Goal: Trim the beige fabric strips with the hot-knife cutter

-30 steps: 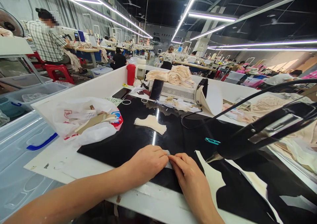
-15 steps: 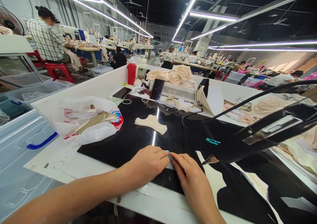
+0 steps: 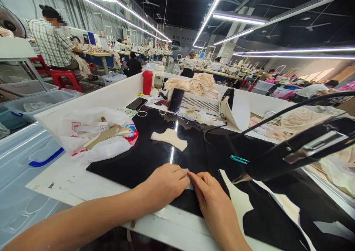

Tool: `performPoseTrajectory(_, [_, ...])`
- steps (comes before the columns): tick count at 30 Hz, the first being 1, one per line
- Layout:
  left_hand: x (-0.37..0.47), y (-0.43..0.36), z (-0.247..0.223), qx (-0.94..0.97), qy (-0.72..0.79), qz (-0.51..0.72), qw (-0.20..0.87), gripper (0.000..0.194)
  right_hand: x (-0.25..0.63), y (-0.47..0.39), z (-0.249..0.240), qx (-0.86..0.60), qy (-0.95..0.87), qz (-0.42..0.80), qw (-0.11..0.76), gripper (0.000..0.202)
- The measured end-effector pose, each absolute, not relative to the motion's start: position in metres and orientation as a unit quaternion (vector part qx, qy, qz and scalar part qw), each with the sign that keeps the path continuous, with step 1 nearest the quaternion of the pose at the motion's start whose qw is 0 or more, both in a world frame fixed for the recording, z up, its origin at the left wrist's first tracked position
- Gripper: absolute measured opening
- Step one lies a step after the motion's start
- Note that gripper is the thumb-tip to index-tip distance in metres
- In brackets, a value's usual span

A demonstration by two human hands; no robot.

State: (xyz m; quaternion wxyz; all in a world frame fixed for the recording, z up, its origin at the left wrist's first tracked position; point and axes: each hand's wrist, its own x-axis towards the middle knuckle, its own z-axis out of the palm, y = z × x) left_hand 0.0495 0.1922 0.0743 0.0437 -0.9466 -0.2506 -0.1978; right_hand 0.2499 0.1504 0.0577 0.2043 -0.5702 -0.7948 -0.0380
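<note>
My left hand (image 3: 169,183) and my right hand (image 3: 213,195) meet near the front of the black work surface (image 3: 133,166). Between their fingertips they pinch a small, thin, pale grey piece (image 3: 190,186), mostly covered by the fingers. Beyond the hands lies a cream fabric cutout (image 3: 169,138) with curved edges. Right of my right hand rests a longer cream cutout (image 3: 239,201). Above that piece hangs a black, tube-like tool (image 3: 273,160) with a pointed metal tip; no hand is on it.
A white plastic bag (image 3: 97,147) of scraps lies at left. A small teal tool (image 3: 239,159) sits near the black tube. At the back are a red container (image 3: 147,82), a phone (image 3: 176,100) and folded cream fabric (image 3: 203,84). Several people work at tables beyond.
The black tube-like tool has shifted slightly to the right. Fingertips of my right hand have edged a little to the left over the pale grey piece.
</note>
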Motion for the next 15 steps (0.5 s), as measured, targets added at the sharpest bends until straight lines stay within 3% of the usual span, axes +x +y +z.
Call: performPoseTrajectory(15, [0.0505,0.1905,0.0683,-0.943,-0.246,-0.209,0.08,0.01,0.2518,0.1466,0.0557,-0.547,-0.803,-0.11,0.208,0.041])
